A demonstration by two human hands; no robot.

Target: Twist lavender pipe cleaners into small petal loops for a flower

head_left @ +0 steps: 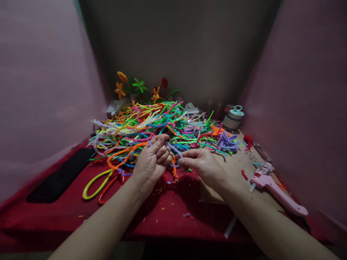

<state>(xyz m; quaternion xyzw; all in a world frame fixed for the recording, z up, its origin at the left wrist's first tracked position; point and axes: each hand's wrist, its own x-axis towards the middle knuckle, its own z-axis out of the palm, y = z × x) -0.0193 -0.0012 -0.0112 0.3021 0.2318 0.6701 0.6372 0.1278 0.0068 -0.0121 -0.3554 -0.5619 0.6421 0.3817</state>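
Note:
In front of a large heap of colourful pipe cleaners [151, 122], my left hand [155, 159] is closed, its fingers curled round a light purple pipe cleaner [175, 148]. Just to its right, my right hand [199, 164] pinches the same purple piece between thumb and fingers. Orange pipe cleaners [112, 162] loop beside my left wrist, and a short orange end hangs between the hands. A bundled purple piece [227, 141] lies right of the heap.
Yellow- and red-handled scissors [88, 191] and a black phone [61, 178] lie left on the red cloth [168, 224]. A pink glue gun [280, 191] rests right, by cardboard [213, 191]. Behind are a lidded jar [233, 118] and pipe-cleaner flowers [139, 85].

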